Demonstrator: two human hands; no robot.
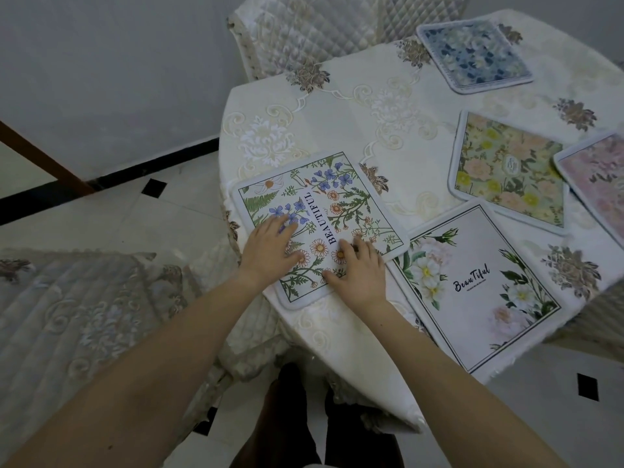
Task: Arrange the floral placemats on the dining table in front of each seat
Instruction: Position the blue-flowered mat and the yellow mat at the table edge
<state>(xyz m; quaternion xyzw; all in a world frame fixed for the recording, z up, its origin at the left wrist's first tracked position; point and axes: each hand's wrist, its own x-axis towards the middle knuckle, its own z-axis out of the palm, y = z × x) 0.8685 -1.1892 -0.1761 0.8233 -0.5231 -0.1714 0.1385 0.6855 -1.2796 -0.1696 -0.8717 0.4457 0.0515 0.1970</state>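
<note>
A wildflower placemat (332, 201) printed "BEAUTIFUL" lies flat near the left edge of the cream-clothed dining table (388, 130). My left hand (268, 246) and my right hand (359, 270) both press flat on its near part, fingers spread, gripping nothing. Beside it to the right lies a white-flower placemat (472, 292) with "Beautiful" in script. Farther right sit a yellow-and-peach placemat (506, 173) and a pink placemat (597, 177) that overlaps its corner. A blue floral placemat (474, 57) lies at the far side.
A quilted, covered chair (320, 28) stands at the table's far side, and another covered chair (84, 305) is at my left. The tablecloth hangs over the near edge above a tiled floor (111, 211). My legs (304, 434) are below.
</note>
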